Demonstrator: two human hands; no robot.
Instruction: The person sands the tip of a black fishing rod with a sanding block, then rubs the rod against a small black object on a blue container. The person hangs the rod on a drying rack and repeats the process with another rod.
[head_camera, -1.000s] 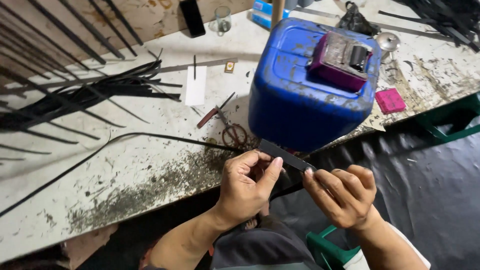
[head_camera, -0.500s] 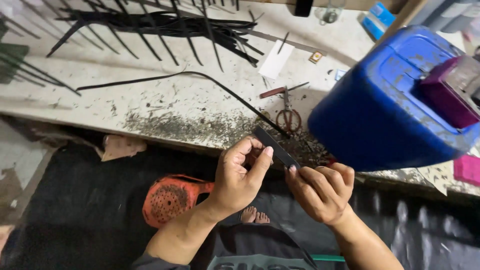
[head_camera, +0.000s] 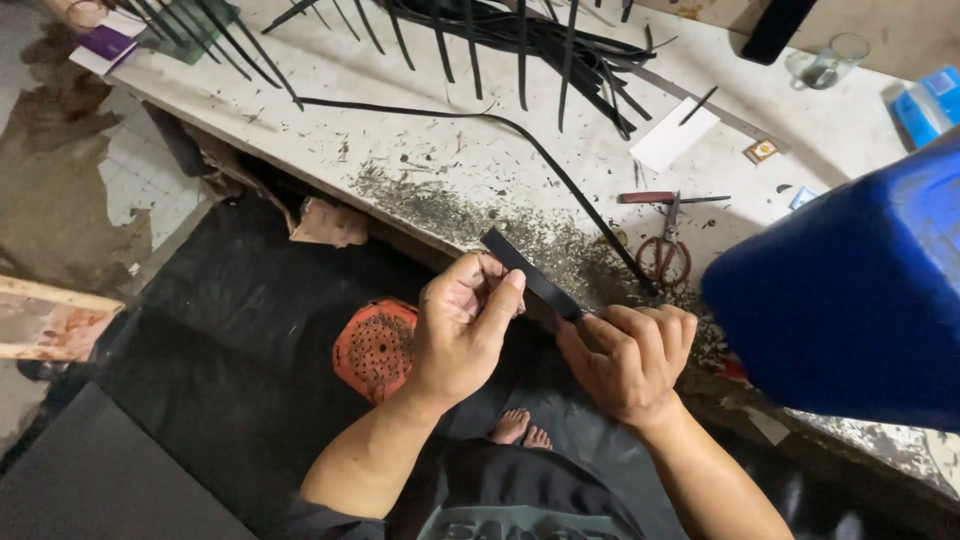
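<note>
The left hand (head_camera: 462, 335) pinches one end of a short, flat black strip (head_camera: 530, 277) between thumb and fingers, and the right hand (head_camera: 628, 355) is closed around its other end, so the strip hangs just off the workbench edge (head_camera: 330, 195); this looks like a trimming or flexing step needing a steady two-handed grip. Beyond lie gritty black shavings (head_camera: 455, 210), red-handled scissors (head_camera: 664, 250), a long thin strip (head_camera: 520, 135) and a smooth blue plastic drum (head_camera: 860, 290).

One head-worn view looks steeply down (close in) over the counter (head_camera: 420, 150) edge and the floor (head_camera: 120, 190).
</note>
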